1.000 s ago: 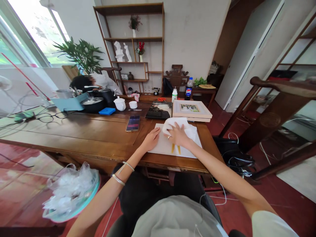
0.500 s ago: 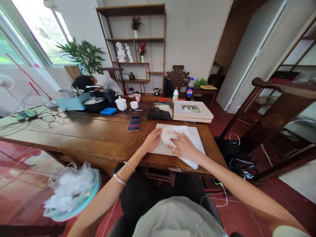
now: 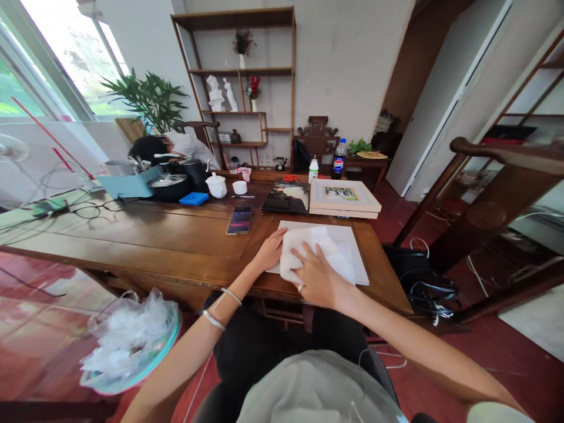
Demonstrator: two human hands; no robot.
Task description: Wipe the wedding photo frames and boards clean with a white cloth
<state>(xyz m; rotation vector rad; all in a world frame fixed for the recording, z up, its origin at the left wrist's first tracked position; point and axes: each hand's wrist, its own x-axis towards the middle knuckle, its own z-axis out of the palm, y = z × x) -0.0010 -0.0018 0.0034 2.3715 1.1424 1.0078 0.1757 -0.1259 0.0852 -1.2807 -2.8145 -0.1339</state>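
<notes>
A white fluffy cloth [image 3: 293, 244] lies bunched over a pale flat board [image 3: 358, 244] near the front right of the wooden table. My right hand [image 3: 315, 276] presses down on the cloth from above, its fingers spread and a ring on one of them. At the board's left edge rests my left hand [image 3: 271, 249], open, with its fingers stretched out flat and their tips close against the cloth. The cloth hides the middle of the board.
Behind the board are a framed picture [image 3: 346, 198], a dark photo panel [image 3: 285, 198], a small white bottle [image 3: 313, 170] and a cola bottle [image 3: 339, 160]. A phone [image 3: 239, 221] lies left of my hands. Another person [image 3: 189, 147] sits across the table. A plastic-bag-filled basin [image 3: 132, 376] stands on the floor.
My right hand has shifted slightly left and toward me, with the cloth spreading left beneath it. The cloth's corner no longer hangs over the table edge. My left hand stays put.
</notes>
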